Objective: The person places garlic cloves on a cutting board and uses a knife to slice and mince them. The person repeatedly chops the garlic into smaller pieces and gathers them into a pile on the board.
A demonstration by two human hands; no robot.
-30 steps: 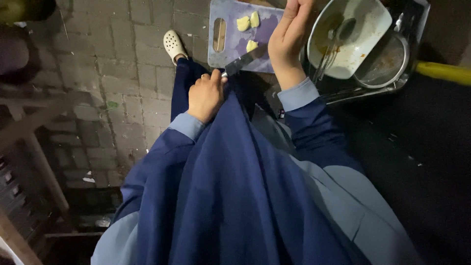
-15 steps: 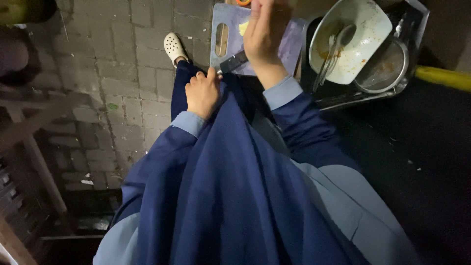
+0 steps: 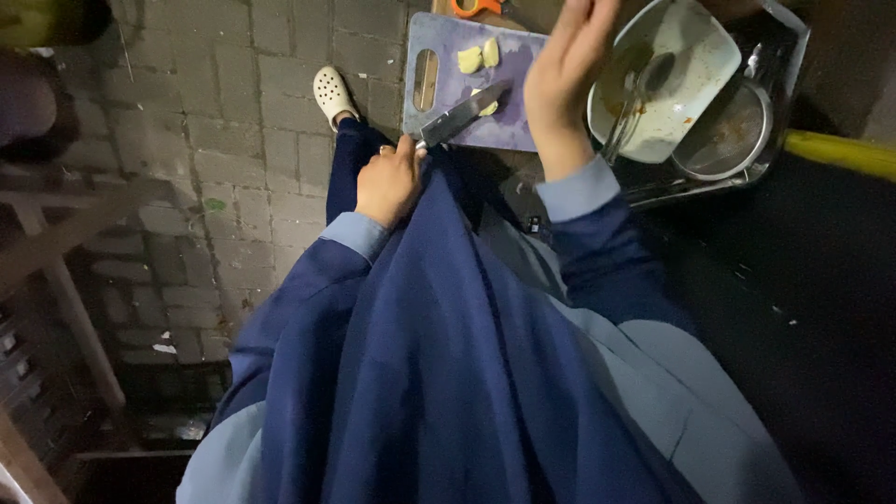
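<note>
Gripping a knife [image 3: 462, 115] over the purple cutting board [image 3: 523, 126], the left hand [image 3: 387, 180] is closed; the right hand [image 3: 565, 70] is raised, open and empty.

Left hand [image 3: 389, 180] gripped a knife [image 3: 461, 116], blade lying over the purple cutting board [image 3: 439, 47] by pale food pieces [image 3: 478, 58]. Right hand [image 3: 566, 75] was raised, fingers loose, empty, beside a dirty white bowl [image 3: 686, 70] in a metal tray [image 3: 784, 75]. White shoe [image 3: 334, 94] on brick paving.

Right-hand fingers [image 3: 597, 7] cut off above
</note>
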